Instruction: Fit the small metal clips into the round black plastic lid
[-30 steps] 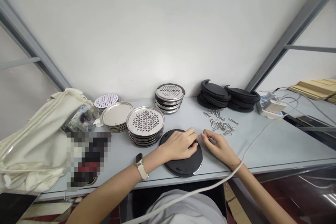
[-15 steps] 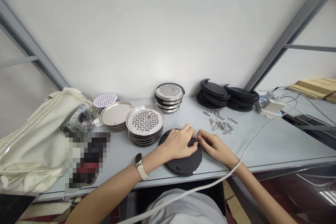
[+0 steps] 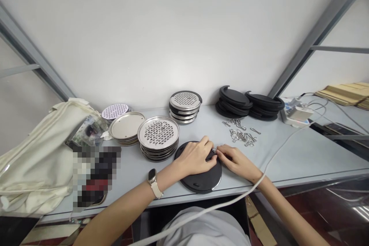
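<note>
A round black disc lies flat on the grey table right in front of me. My left hand rests on top of the disc, fingers curled at its far right edge. My right hand meets it there, fingertips pinched on a small metal clip at the disc's rim. A loose heap of metal clips lies just beyond my right hand.
Stacks of perforated steel discs and plain steel plates stand at the left and middle. Two stacks of black discs sit at the back right. A cream bag fills the left; a white cable crosses the table.
My right hand has slid left from the clip heap to the disc's edge, bringing a clip up against my left fingertips. The left hand has stayed on the disc.
</note>
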